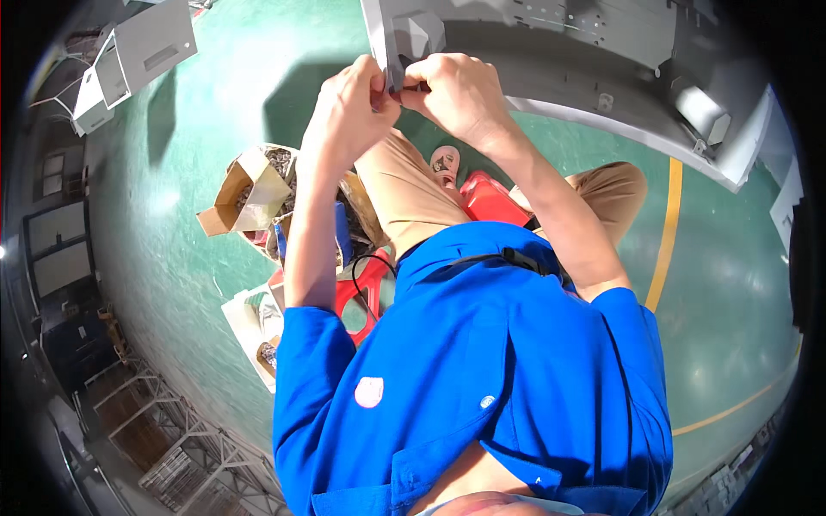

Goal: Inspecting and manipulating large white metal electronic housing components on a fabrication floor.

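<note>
My left hand (354, 107) and my right hand (458, 93) meet at the near left corner of a large grey sheet-metal housing (559, 86). Both are closed, fingertips pinched close together by the housing's upright edge (382, 39). A small dark piece shows by the right fingertips, too little of it visible to name. The left fingers curl inward, so whatever they grip is hidden. Just beyond the fingers, a light grey angular metal part (419, 36) sits inside the corner.
Left of my legs stand open cardboard boxes (249, 189) with many small metal pieces and a blue bin (342, 234). A red stool (370, 288) and a white box (249, 331) are nearer. Another grey metal housing (146, 56) stands far left. A yellow line (666, 232) crosses the green floor.
</note>
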`<action>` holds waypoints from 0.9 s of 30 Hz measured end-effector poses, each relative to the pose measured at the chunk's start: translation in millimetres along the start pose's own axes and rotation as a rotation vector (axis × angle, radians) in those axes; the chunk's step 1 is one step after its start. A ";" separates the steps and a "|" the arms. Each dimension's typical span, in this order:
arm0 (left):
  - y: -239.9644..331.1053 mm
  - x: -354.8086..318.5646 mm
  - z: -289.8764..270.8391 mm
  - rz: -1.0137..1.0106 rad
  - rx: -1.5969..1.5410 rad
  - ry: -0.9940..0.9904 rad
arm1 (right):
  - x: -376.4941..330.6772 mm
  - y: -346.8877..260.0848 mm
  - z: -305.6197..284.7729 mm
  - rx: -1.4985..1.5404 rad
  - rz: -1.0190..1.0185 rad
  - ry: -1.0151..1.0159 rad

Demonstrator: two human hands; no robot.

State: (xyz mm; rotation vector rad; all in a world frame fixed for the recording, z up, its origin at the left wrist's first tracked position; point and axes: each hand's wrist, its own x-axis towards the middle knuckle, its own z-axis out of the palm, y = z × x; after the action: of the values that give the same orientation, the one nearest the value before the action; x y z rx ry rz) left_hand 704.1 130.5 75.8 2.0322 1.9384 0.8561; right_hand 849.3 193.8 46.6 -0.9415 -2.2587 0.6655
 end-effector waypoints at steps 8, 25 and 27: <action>-18.5 -26.0 28.7 0.014 -0.043 0.521 | 25.2 -12.8 15.4 0.002 -0.227 0.211; -70.4 -65.6 11.7 0.124 0.310 1.009 | 74.4 -53.8 22.9 -0.051 -0.534 -0.389; -77.1 -70.1 5.1 0.165 0.324 0.982 | 76.0 -59.2 27.8 -0.073 -0.516 -0.401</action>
State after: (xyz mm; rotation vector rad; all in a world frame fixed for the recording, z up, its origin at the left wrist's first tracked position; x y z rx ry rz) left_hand 643.8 73.2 12.9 2.1694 2.4976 1.9747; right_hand 760.1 208.1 90.0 -0.2321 -2.7404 0.5721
